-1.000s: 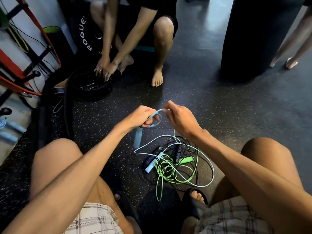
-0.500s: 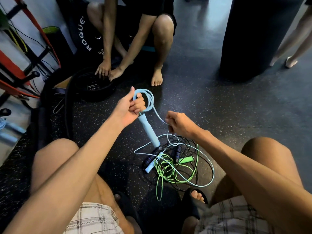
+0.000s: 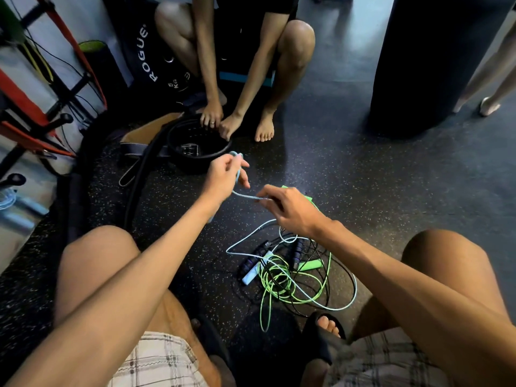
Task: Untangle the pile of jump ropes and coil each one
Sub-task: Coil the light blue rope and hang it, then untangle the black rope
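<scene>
Coiling step: light-blue rope (image 3: 245, 195) stretched between hands, tail down in pile (image 3: 290, 275) on floor (image 3: 363, 191). Left hand (image 3: 223, 174) grip curled round small loops (handle probably hidden beneath). Right hand (image 3: 291, 212) pinched strand. Next: feed slack, lay loop; tail might snag green rope (image 3: 272, 280).

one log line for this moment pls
left hand: holds blue rope | right hand: pinches same rope | pile: tangled on floor

Dim light is coming from the far side, glaring pale off the dark floor (image 3: 349, 88). Wide-angle distortion is bending the edges; the left hand (image 3: 223, 174) and right hand (image 3: 290, 208) are blurring slightly.
</scene>
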The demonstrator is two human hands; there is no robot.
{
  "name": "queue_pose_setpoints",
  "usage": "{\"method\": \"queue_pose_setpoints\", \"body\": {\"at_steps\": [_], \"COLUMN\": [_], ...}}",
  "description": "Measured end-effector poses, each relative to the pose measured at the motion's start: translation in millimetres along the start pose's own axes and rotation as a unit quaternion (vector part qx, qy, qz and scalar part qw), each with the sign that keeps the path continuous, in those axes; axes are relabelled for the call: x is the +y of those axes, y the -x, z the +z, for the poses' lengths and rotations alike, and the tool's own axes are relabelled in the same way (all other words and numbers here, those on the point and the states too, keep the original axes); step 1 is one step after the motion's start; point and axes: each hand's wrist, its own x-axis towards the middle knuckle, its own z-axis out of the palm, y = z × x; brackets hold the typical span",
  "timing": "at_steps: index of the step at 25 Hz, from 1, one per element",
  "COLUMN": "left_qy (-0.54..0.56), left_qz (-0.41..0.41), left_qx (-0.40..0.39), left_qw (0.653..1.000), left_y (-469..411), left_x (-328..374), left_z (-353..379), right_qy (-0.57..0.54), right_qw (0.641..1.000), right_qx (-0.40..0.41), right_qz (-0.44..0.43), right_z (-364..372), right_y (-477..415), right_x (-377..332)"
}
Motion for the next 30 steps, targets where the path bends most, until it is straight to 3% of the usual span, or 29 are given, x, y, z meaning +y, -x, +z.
{"method": "queue_pose_setpoints", "body": {"at_steps": [3, 8, 11, 16, 20, 22, 26, 30], "left_qy": [-0.077, 0.052, 0.151, 0.359, 0.489, 0.502, 0.417, 0.129], "left_qz": [-0.007, -0.123, -0.158, -0.202, -0.214, -0.206, -0.156, -0.047], "left_qx": [-0.122, -0.283, -0.31, -0.23, -0.081, 0.001, 0.111, 0.095], "left_qw": [0.99, 0.95, 0.925, 0.881, 0.842, 0.84, 0.888, 0.986], "left_y": [10, 19, 17, 9, -2, -8, -14, -9], "left_x": [7, 18, 23, 26, 24, 22, 13, 1], "left_z": [6, 12, 12, 3, -6, -9, -9, -4], "right_qy": [0.002, -0.019, -0.056, -0.136, -0.175, -0.185, -0.154, -0.073], "right_qw": [0.996, 0.987, 0.982, 0.97, 0.954, 0.951, 0.965, 0.994], "right_qx": [0.083, 0.151, 0.155, 0.06, -0.055, -0.099, -0.125, -0.047], "right_qz": [-0.012, 0.058, 0.096, 0.192, 0.237, 0.228, 0.173, 0.066], "right_z": [-9, -17, -17, -8, -1, 5, 10, 3], "right_y": [-3, -3, -3, -1, 7, 7, 5, 2], "right_x": [-1, 9, 13, 27, 22, 21, 17, 6]}}
